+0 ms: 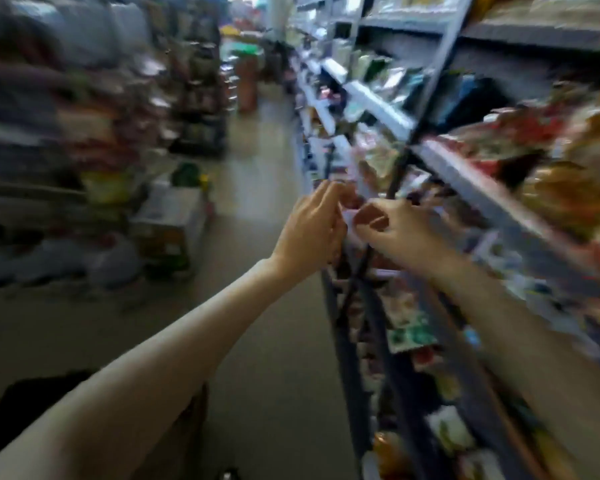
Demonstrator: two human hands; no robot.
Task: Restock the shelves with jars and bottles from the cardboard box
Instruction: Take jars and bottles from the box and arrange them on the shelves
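Shelves (471, 174) beside two hands: left hand (312, 230), right hand (392, 226), fingers pinching something blurred.

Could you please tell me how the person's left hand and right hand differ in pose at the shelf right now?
The left hand shows its back, fingers curled upward; the right hand shows thumb and bent fingers pointing left. The left forearm crosses the open aisle; the right runs along the shelf. Both meet at one small blurred item; neither grip is clear.

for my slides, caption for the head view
Both hands, left and right, meet at a stocked shelf in a blurred shop aisle.
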